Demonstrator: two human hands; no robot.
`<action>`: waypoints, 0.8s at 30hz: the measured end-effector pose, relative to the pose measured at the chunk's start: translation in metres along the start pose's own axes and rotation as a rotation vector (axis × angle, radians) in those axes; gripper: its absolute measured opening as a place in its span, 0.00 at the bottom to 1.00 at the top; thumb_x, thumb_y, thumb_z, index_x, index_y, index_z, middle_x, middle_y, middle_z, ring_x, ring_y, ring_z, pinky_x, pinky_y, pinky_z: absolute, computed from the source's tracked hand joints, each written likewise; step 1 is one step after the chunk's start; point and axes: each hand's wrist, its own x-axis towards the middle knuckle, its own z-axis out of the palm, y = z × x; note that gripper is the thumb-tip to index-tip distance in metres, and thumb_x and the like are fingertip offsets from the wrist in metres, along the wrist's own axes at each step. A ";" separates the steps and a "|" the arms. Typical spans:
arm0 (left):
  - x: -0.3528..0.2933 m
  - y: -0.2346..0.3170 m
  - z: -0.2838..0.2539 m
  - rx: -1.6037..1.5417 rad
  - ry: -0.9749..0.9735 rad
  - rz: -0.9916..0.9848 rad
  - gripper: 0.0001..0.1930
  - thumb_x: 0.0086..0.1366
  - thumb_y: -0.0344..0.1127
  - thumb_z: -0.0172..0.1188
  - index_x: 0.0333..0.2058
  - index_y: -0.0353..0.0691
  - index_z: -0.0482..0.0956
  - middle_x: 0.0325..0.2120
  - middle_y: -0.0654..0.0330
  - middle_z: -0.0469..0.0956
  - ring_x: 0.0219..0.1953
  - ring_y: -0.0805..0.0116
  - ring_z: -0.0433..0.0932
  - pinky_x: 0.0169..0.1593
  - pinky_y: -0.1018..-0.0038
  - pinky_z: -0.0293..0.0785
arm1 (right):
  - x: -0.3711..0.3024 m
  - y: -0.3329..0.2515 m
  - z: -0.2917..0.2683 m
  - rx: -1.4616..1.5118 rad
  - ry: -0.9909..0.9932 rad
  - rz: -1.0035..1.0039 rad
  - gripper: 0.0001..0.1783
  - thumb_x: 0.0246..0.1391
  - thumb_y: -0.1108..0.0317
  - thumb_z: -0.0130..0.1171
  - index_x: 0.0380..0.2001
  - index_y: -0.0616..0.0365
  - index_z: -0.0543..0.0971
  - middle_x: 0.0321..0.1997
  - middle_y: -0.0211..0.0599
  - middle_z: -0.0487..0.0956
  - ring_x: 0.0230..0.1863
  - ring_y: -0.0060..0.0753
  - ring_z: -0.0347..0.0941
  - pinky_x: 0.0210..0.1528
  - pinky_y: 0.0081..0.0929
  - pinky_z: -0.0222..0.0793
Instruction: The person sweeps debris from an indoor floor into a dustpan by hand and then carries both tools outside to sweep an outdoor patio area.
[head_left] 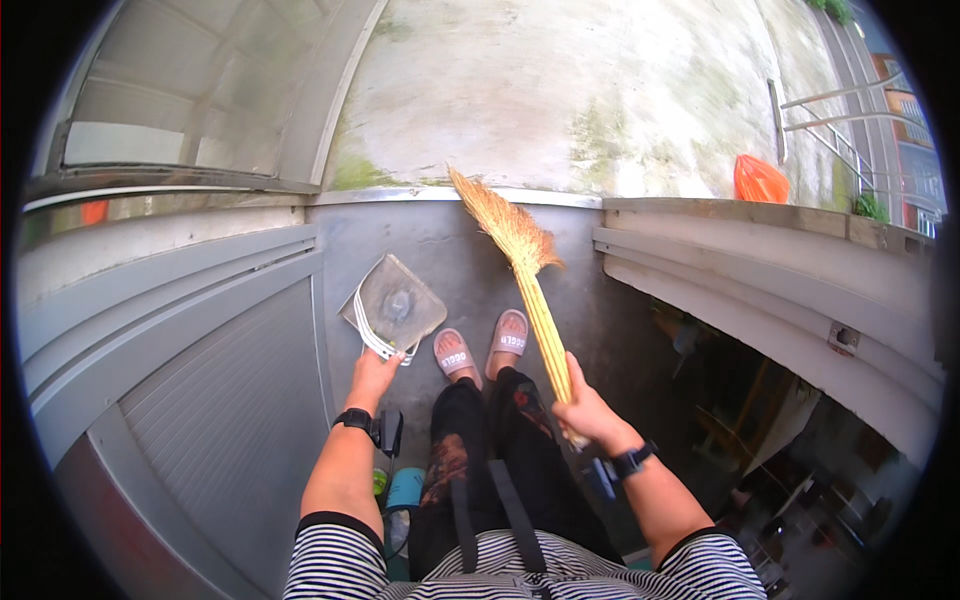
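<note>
Broom handle (541, 320) partly hidden by right fingers (575, 376); striped shirt (335, 562) cut off; lower-right clutter (800, 510) blurred.

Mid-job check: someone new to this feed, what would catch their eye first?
Most likely the long straw broom, slanting through the centre, its handle in the right hand and its bristles toward the top. Next, the greyish dustpan in the left hand, left of the pink slippers. Then the bright orange bag at upper right, above the ledge's edge in the view.
</note>
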 end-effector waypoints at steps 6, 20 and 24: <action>0.002 -0.015 0.000 0.051 0.042 -0.080 0.24 0.52 0.45 0.61 0.44 0.35 0.72 0.40 0.46 0.75 0.45 0.48 0.73 0.47 0.62 0.68 | 0.034 0.040 0.110 -0.201 -0.109 0.038 0.53 0.44 0.74 0.52 0.63 0.50 0.28 0.25 0.48 0.75 0.18 0.35 0.72 0.20 0.32 0.71; -0.079 -0.090 0.003 -0.037 0.053 -0.135 0.23 0.53 0.46 0.61 0.40 0.32 0.72 0.36 0.41 0.75 0.42 0.43 0.73 0.43 0.58 0.69 | -0.053 -0.022 0.052 -0.220 -0.271 0.023 0.49 0.44 0.77 0.49 0.65 0.44 0.35 0.17 0.35 0.71 0.14 0.25 0.68 0.17 0.23 0.68; -0.104 -0.136 0.022 -0.171 0.148 -0.225 0.23 0.52 0.46 0.62 0.38 0.30 0.73 0.35 0.42 0.76 0.42 0.44 0.73 0.45 0.60 0.68 | 0.024 -0.056 0.076 -0.250 -0.168 -0.124 0.49 0.44 0.78 0.47 0.65 0.47 0.34 0.17 0.37 0.71 0.14 0.26 0.68 0.16 0.23 0.66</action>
